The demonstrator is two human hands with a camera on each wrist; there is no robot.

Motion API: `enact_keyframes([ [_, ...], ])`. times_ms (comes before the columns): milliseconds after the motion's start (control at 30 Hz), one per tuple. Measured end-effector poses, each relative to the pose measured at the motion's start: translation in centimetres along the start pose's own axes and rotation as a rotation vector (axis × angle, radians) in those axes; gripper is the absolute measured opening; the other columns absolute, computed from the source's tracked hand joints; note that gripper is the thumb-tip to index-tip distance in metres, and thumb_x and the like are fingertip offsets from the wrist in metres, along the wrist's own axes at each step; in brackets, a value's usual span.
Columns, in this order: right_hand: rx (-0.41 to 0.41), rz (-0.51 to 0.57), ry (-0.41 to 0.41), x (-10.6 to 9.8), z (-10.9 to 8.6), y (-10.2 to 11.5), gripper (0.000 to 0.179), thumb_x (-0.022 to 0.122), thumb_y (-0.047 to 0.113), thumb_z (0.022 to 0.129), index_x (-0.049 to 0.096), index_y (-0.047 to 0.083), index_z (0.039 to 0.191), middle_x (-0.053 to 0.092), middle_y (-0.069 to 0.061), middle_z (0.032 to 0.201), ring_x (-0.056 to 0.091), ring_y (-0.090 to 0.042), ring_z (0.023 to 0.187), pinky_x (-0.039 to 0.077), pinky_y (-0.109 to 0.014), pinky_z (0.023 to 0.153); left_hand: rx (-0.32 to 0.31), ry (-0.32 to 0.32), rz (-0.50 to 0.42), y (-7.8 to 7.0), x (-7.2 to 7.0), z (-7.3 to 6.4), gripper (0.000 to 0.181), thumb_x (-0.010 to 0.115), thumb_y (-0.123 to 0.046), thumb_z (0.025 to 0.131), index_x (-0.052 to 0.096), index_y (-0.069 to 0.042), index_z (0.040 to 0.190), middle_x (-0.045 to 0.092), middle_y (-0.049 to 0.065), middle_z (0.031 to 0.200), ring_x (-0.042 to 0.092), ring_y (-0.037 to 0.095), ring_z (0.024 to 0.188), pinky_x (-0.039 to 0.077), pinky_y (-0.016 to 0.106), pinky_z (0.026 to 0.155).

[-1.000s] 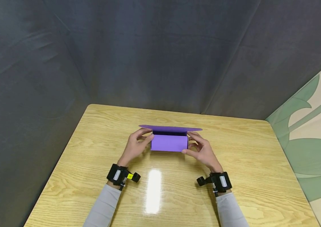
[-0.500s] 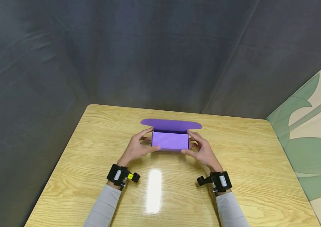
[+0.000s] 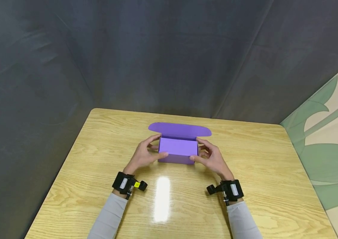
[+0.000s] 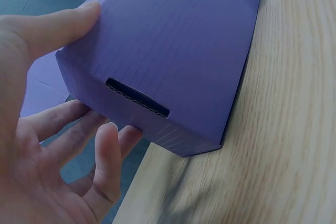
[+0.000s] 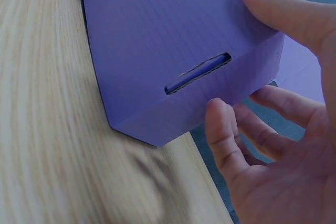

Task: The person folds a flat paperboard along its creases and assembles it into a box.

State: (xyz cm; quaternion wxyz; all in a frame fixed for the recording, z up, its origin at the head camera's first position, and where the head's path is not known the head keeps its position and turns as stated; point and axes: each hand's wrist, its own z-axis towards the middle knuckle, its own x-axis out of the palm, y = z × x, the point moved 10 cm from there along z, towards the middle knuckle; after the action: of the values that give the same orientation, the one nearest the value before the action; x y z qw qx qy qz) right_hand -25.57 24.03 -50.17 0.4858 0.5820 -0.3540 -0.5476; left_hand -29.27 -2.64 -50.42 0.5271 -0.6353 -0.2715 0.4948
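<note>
A purple cardboard box (image 3: pixel 178 147) is near the middle of the table, its long side facing me. At the far side a wide flap (image 3: pixel 179 129) with rounded ends stands up from it. My left hand (image 3: pixel 144 154) grips the left end, thumb on the front upper edge and fingers at the end wall. At the right end my right hand (image 3: pixel 212 159) holds the box the same way. Both wrist views show a narrow slot near a box edge, one in the left wrist view (image 4: pixel 137 98) and one in the right wrist view (image 5: pixel 197 74). The inside of the box is hidden.
The light wood-grain table (image 3: pixel 97 205) ends at a dark curtain (image 3: pixel 169 66) along the back and left. A green-and-cream patterned surface (image 3: pixel 333 159) borders the right side. Black camera bands are strapped on both wrists.
The box has tilted so its front wall shows more, and the far flap, first seen almost edge-on, now shows its broad face. My left thumb has slid down from the upper left corner to the front edge.
</note>
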Motion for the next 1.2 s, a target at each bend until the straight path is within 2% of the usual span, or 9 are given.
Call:
enact_keyframes([
  [267, 0.037, 0.009, -0.015, -0.18, 0.00, -0.07, 0.077, 0.090, 0.009, 0.087, 0.054, 0.007, 0.155, 0.058, -0.016, 0.144, 0.059, -0.026, 0.112, 0.056, -0.018, 0.088, 0.000, -0.008, -0.008, -0.09, -0.08, 0.10, 0.081, 0.089, -0.034, 0.087, 0.052, -0.024, 0.158, 0.056, 0.008, 0.158, 0.070, 0.035, 0.122, 0.057, 0.053, 0.103],
  [500, 0.038, 0.024, -0.026, -0.31, 0.02, -0.01, 0.075, 0.089, 0.007, 0.087, 0.055, 0.006, 0.154, 0.058, -0.017, 0.143, 0.060, -0.027, 0.111, 0.056, -0.018, 0.087, -0.010, -0.012, -0.029, 0.06, -0.02, 0.20, 0.079, 0.089, -0.034, 0.087, 0.053, -0.025, 0.156, 0.056, 0.008, 0.157, 0.069, 0.036, 0.123, 0.058, 0.051, 0.102],
  [733, 0.027, 0.059, -0.034, -0.39, 0.01, -0.36, 0.072, 0.088, 0.004, 0.086, 0.058, 0.006, 0.152, 0.059, -0.017, 0.143, 0.061, -0.023, 0.111, 0.055, -0.018, 0.088, -0.017, -0.009, -0.037, 0.06, 0.03, 0.21, 0.078, 0.090, -0.032, 0.086, 0.054, -0.025, 0.155, 0.057, 0.007, 0.157, 0.069, 0.035, 0.124, 0.058, 0.049, 0.101],
  [1000, 0.009, 0.080, -0.036, -0.41, 0.03, -0.49, 0.070, 0.088, 0.002, 0.086, 0.059, 0.005, 0.149, 0.059, -0.017, 0.141, 0.063, -0.020, 0.111, 0.056, -0.018, 0.089, -0.013, -0.009, -0.040, 0.10, 0.05, 0.25, 0.076, 0.089, -0.031, 0.087, 0.055, -0.022, 0.154, 0.057, 0.008, 0.156, 0.068, 0.036, 0.123, 0.058, 0.048, 0.099],
  [1200, 0.015, 0.077, -0.045, -0.46, 0.17, -0.73, 0.068, 0.089, 0.002, 0.085, 0.061, 0.003, 0.146, 0.062, -0.016, 0.136, 0.064, -0.021, 0.109, 0.057, -0.019, 0.089, -0.011, -0.017, -0.038, 0.18, 0.06, 0.29, 0.074, 0.090, -0.033, 0.085, 0.058, -0.022, 0.151, 0.059, 0.007, 0.152, 0.068, 0.036, 0.121, 0.058, 0.048, 0.098],
])
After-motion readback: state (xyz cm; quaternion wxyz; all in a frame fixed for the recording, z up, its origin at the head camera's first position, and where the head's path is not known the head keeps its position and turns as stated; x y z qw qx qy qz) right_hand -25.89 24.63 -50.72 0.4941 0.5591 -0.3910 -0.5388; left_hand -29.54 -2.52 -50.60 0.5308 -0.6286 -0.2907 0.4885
